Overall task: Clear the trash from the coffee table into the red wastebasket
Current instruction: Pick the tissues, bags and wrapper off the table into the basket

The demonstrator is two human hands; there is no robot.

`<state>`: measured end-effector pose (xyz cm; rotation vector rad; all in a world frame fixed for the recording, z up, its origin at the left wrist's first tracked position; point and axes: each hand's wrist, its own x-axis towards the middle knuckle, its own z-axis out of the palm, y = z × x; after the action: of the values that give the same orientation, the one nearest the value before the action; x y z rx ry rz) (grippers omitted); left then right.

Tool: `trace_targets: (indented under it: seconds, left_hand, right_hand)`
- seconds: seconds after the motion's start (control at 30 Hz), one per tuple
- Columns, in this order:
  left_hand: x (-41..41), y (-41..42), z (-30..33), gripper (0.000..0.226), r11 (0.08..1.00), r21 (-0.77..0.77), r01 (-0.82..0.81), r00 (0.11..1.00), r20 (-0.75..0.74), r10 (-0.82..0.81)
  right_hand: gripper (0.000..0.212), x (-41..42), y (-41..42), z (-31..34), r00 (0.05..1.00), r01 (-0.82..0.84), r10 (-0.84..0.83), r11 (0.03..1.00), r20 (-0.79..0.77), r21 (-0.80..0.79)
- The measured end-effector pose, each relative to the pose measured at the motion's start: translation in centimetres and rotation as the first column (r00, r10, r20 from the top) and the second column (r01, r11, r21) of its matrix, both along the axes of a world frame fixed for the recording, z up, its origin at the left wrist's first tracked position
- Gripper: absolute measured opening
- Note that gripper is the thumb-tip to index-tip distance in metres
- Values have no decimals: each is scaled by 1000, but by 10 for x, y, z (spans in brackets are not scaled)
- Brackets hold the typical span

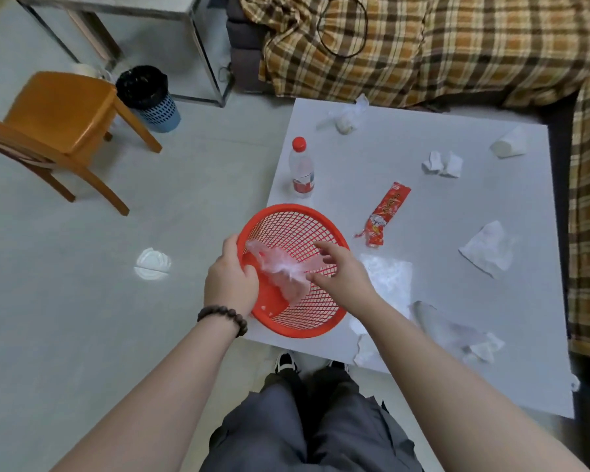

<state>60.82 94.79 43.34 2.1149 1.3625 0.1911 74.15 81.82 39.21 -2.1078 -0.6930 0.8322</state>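
Beaded bracelet (222, 317) — grey trousers (307, 427)

Counts of things on and around the white coffee table (423, 137)

One red mesh plastic wastebasket (297, 332) at the near left corner, one clear crumpled plastic bag (283, 270) in it; one clear plastic bottle with a red cap (301, 168) on the far left; one red snack wrapper (384, 214) in the middle; about seven crumpled white tissues or papers, among them the flat one on the right (487, 248). Two bare hands, left (230, 279) and right (341, 272). One orange wooden chair (62, 110), one blue bin with a black liner (149, 97).
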Motion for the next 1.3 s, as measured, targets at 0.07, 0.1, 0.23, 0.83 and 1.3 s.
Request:
trace_targets:
  seconds: [0.07, 0.1, 0.23, 0.83, 1.3]
  left_hand:
    - [-3, 1, -1, 52, 1000, -8, 14, 1000, 0, -14]
    - [-4, 2, -2, 52, 1000, -9, 14, 1000, -1, -14]
    - [-10, 3, -4, 50, 1000, 27, -2, 1000, -14, 2]
    - [-53, -141, -31, 49, 908, 150, -392, 919, 28, 392]
    - [-62, -163, -27, 49, 910, 196, -365, 924, -40, 379]
  right_hand:
    - [52, 1, -19, -4, 994, 114, -114, 994, -2, 0]
    - [48, 3, -31, -8, 986, 164, -164, 986, -18, -9]
    - [41, 2, -87, -32, 965, 249, -257, 961, -50, -124]
    - [50, 4, -218, -171, 942, -296, 335, 865, 27, -406]
    - [30, 5, -201, -205, 850, -453, 527, 752, 24, -479]
